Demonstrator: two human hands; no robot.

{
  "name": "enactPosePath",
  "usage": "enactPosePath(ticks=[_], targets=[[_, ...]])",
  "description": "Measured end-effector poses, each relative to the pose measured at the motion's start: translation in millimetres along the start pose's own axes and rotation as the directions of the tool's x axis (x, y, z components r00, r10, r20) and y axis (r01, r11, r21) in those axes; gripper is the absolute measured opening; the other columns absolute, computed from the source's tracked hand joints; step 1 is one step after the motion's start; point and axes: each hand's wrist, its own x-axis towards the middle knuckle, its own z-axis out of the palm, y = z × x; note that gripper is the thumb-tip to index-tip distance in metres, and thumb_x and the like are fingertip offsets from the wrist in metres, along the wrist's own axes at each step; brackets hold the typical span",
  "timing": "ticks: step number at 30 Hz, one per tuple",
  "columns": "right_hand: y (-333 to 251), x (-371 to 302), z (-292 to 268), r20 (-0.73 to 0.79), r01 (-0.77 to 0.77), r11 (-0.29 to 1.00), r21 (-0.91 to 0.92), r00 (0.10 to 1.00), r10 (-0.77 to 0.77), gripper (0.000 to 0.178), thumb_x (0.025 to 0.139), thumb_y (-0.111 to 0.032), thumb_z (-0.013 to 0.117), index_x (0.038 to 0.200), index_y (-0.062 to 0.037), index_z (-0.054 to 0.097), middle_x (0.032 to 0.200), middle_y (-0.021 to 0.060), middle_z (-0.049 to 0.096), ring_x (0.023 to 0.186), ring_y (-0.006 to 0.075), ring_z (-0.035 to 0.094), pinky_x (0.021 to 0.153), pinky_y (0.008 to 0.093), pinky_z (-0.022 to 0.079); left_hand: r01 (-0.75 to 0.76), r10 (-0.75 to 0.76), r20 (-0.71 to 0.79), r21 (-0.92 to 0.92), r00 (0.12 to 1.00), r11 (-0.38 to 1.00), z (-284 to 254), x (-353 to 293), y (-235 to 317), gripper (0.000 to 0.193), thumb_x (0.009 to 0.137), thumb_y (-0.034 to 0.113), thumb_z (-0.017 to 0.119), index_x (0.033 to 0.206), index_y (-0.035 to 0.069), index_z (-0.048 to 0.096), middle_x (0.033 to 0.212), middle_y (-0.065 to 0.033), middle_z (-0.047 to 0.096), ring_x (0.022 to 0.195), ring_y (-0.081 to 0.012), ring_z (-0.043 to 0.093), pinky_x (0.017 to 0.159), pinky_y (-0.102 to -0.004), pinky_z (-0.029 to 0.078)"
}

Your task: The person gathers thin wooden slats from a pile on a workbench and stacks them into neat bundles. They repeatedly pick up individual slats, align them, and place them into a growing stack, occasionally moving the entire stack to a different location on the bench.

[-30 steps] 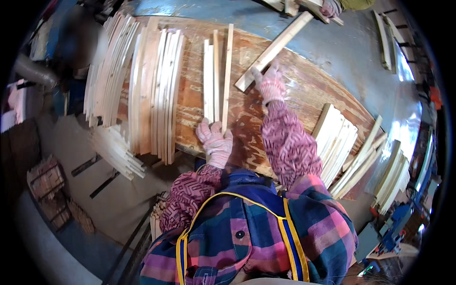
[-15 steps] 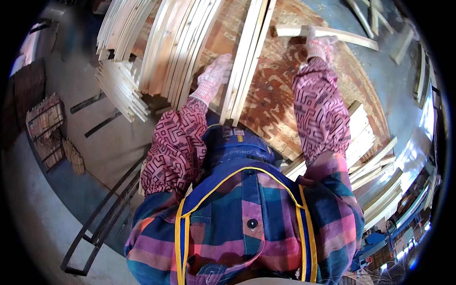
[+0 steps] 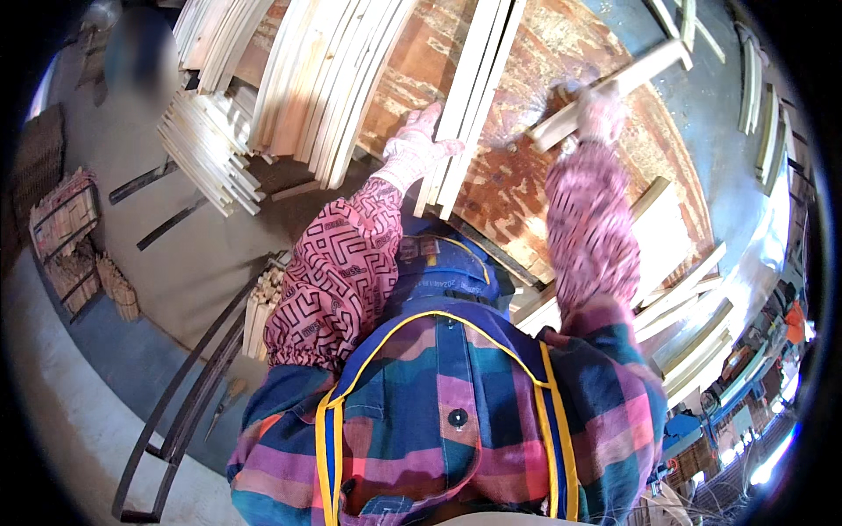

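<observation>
My left hand (image 3: pixel 416 147), in a pale pink work glove, lies at the left edge of a few long pale wooden strips (image 3: pixel 469 96). Its fingers are apart, and the thumb reaches over onto the strips. On the right, my gloved right hand (image 3: pixel 602 116) is closed around a short wooden strip (image 3: pixel 647 68), slightly smeared by motion. That strip slants up to the right above the worn brown board (image 3: pixel 517 167). Part of it is hidden by the hand.
Left of my left hand lies a thick row of wooden strips (image 3: pixel 329 88), with another bundle (image 3: pixel 206 145) beyond it. More strips (image 3: pixel 680 298) lie at the lower right. A dark metal frame (image 3: pixel 189 394) stands at the lower left.
My left hand has moved right, its thumb now over the long strips. My right hand has come slightly nearer, and the short strip has turned from nearly level to slanting.
</observation>
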Motion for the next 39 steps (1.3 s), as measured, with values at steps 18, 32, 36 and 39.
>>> enactPosePath(ticks=[18, 32, 36, 39], targets=[[26.4, -158.9, 39.4, 0.308, -0.193, 0.265, 0.945, 0.803, -0.511, 0.081, 0.084, -0.01, 0.065, 0.153, -0.0008, 0.023, 0.131, 0.0215, 0.059, 0.116, 0.0329, 0.061, 0.101, 0.0393, 0.047, -0.113, 0.182, -0.009, -0.816, 0.983, 0.567, 6.1, -1.4, -10.4, 0.084, 0.08, 0.019, 0.07, 0.152, 0.005, 0.03, 0.141, -0.0158, 0.053, 0.127, -0.0248, 0.051, 0.106, -0.0331, 0.04], [38.2, -151.7, 83.2, 0.218, 0.177, 0.773, 0.609, 0.9, -0.378, 0.045, 0.095, -0.028, 0.057, 0.138, -0.0168, 0.055, 0.127, 0.0206, 0.063, 0.118, 0.0291, 0.061, 0.099, 0.0375, 0.047, -0.048, 0.065, -0.026, 0.413, 0.998, 0.909, 3.9, 20.6, 27.5, 0.055, 0.093, 0.028, 0.054, 0.146, 0.032, 0.04, 0.137, -0.0115, 0.05, 0.128, -0.0312, 0.049, 0.105, -0.0482, 0.041], [55.2, -171.7, 58.9, 0.29, 0.262, 0.807, 0.529, 0.838, -0.462, 0.055, 0.091, -0.033, 0.067, 0.139, -0.0102, 0.053, 0.126, 0.0205, 0.063, 0.119, 0.0324, 0.06, 0.102, 0.0373, 0.044, -0.284, 0.309, -0.08, 0.228, 0.948, 0.931, 8.7, 26.9, -2.9, 0.043, 0.093, 0.031, 0.054, 0.136, 0.027, 0.056, 0.134, -0.0125, 0.056, 0.127, -0.032, 0.051, 0.107, -0.0388, 0.04], [57.9, -166.6, 44.0, 0.558, -0.258, 0.573, 0.778, 0.702, -0.442, 0.058, 0.09, -0.028, 0.068, 0.139, -0.0017, 0.051, 0.129, 0.0137, 0.063, 0.115, 0.022, 0.061, 0.098, 0.0319, 0.047, -0.314, 0.309, -0.112, -0.032, 0.945, 0.949, 9.0, 40.6, -29.5, 0.047, 0.094, 0.039, 0.053, 0.136, 0.018, 0.056, 0.14, -0.0136, 0.054, 0.129, -0.0321, 0.049, 0.11, -0.0375, 0.037]])
